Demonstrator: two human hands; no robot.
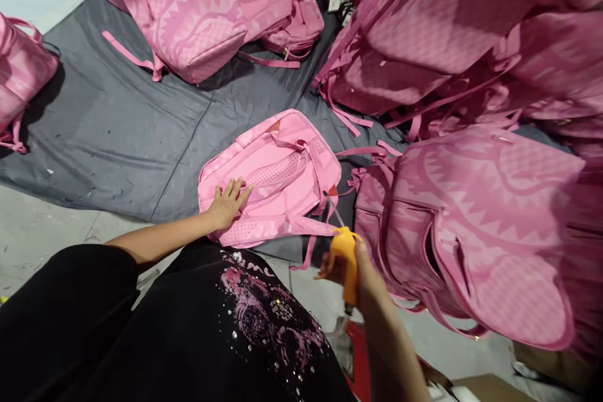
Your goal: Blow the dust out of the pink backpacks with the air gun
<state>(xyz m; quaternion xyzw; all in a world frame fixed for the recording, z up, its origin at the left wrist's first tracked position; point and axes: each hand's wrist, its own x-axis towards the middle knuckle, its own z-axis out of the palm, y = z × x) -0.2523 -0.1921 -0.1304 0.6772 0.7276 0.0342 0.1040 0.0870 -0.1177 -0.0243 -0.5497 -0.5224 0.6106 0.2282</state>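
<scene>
A small pink backpack (277, 169) lies with its padded back panel and straps facing up. On its lower left part rests my left hand (229, 204), palm down and fingers spread. My right hand (365, 270), partly blurred, is wrapped around a yellow-handled tool (347, 257) with a long thin metal tip. That tip points at the backpack's right edge, near a shoulder strap and a small orange-red patch. Whether the tip touches the fabric I cannot tell.
A grey sheet (117, 119) covers the work surface. Large pink backpacks stand at the back (202, 12), upper right (424, 25) and close on the right (471, 220); another bag (23, 75) is at far left. A red object (358, 358) lies below my right hand.
</scene>
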